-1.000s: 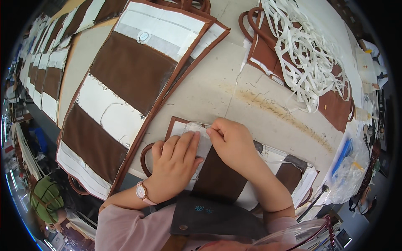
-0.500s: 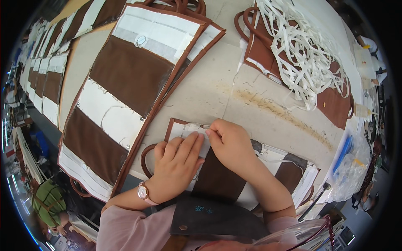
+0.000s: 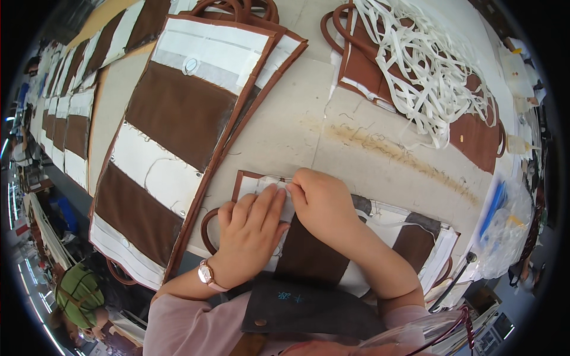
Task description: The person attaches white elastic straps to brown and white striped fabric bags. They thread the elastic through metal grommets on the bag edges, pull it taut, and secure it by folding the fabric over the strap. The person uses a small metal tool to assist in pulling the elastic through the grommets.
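A brown-and-white striped bag panel (image 3: 314, 252) with a reddish-brown border lies on the table right in front of me. On its left end rests my left hand (image 3: 252, 228), open, with fingers stretched flat over the white band near the top edge. Against that hand's fingertips, my right hand (image 3: 320, 202) is closed in a pinch at the panel's top edge; whether a tape is also between its fingers is hidden. A narrow white tape (image 3: 386, 223) runs along the panel to the right of my right wrist. A brown loop handle (image 3: 208, 234) sticks out at the panel's left.
Larger striped bag pieces (image 3: 178, 118) are stacked to the left. A tangle of white tape (image 3: 415, 71) covers brown bag pieces (image 3: 475, 139) at the back right. Loose threads (image 3: 404, 157) litter the table. A clear plastic bag (image 3: 507, 231) lies at the right edge. A green backpack (image 3: 80, 293) shows lower left.
The view has turned slightly. Both hands stay at almost the same spot on the panel, the right one still pinching at the top edge.
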A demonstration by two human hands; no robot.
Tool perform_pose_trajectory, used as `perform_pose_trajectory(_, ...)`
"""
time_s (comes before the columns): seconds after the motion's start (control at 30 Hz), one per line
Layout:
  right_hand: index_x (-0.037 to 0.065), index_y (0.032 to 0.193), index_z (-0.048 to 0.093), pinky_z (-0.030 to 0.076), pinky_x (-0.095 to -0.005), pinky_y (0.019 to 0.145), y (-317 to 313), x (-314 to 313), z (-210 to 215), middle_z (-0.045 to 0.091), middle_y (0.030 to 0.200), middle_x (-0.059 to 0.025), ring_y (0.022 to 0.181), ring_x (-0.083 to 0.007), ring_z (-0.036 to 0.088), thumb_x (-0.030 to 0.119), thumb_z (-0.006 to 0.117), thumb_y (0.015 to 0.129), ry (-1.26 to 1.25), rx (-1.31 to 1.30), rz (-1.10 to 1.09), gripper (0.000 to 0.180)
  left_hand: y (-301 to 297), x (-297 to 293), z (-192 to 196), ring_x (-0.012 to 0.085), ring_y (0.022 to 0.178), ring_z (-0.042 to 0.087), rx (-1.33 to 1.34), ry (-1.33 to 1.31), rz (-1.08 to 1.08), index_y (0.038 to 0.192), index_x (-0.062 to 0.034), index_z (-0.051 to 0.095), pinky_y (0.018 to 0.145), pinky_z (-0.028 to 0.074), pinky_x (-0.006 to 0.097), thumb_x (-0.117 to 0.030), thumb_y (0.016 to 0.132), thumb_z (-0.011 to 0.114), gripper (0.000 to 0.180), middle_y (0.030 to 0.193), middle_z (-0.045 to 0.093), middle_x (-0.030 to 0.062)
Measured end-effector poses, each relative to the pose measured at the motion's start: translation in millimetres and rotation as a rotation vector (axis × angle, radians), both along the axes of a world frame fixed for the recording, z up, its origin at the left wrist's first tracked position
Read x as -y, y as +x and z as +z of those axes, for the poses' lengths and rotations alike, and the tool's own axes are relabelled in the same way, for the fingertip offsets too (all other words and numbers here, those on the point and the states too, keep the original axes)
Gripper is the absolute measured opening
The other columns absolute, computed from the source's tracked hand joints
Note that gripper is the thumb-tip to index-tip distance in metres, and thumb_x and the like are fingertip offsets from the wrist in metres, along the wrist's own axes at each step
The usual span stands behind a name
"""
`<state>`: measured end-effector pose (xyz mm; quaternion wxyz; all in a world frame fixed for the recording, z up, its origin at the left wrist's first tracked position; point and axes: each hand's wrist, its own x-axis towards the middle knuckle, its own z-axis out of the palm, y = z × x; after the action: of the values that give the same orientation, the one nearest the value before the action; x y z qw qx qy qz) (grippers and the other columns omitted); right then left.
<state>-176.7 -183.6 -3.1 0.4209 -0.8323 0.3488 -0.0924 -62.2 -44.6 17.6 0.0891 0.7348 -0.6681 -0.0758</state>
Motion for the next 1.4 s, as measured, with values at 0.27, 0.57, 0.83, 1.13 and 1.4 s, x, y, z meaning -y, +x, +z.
perform_pose_trajectory(0.27,0.002,0.081,0.057,0.048,-0.0478,0.063,1.4,0.7,1.1,0.061,0.073,-0.0181,0.071,-0.0398,0.062,0.013,0.064,0.090,0.009,-0.011,0.016,0.017,-2.3,1.5,1.0,0.0266,0.116,0.047,0.023,0.018,0.007,0.136,-0.0055,0.058,0.094,0.034,0.046,-0.026,0.078,0.076,0.064,0.140,0.053,0.0070)
perform_pose_trajectory(0.57,0.000,0.085,0.057,0.052,-0.0485,0.068,1.5,3.2,3.0,0.064,0.078,-0.0185,0.076,-0.0385,0.065,0.014,0.059,0.092,0.016,-0.065,0.093,0.015,-5.0,2.4,0.3,0.0266,0.115,0.047,0.044,0.009,0.011,0.136,-0.0045,0.058,0.094,0.035,0.046,-0.028,0.077,0.076,0.066,0.140,0.054,0.0066)
perform_pose_trajectory(0.83,0.000,0.084,0.057,0.052,-0.0480,0.068,1.2,3.7,3.5,0.064,0.078,-0.0187,0.076,-0.0384,0.066,0.014,0.060,0.091,0.015,-0.054,0.102,0.016,-2.7,2.8,4.1,0.0253,0.114,0.048,0.059,0.045,0.003,0.139,-0.0051,0.056,0.092,0.034,0.045,-0.028,0.078,0.076,0.068,0.141,0.055,0.0060)
perform_pose_trajectory(1.13,0.001,0.081,0.055,0.047,-0.0490,0.065,0.0,3.2,1.9,0.062,0.076,-0.0179,0.073,-0.0403,0.061,0.013,0.062,0.092,0.045,-0.009,0.050,0.017,-3.7,-0.6,4.8,0.0266,0.114,0.048,0.070,0.054,-0.009,0.140,-0.0033,0.054,0.092,0.034,0.045,-0.029,0.079,0.074,0.069,0.143,0.053,0.0073)
perform_pose_trajectory(1.4,0.002,0.081,0.055,0.048,-0.0477,0.063,-0.1,3.1,2.2,0.061,0.075,-0.0170,0.071,-0.0392,0.062,0.014,0.062,0.092,0.017,-0.012,0.062,0.018,-3.8,2.1,3.9,0.0267,0.113,0.049,0.048,0.040,0.002,0.137,-0.0027,0.056,0.092,0.034,0.045,-0.030,0.079,0.074,0.067,0.141,0.055,0.0079)
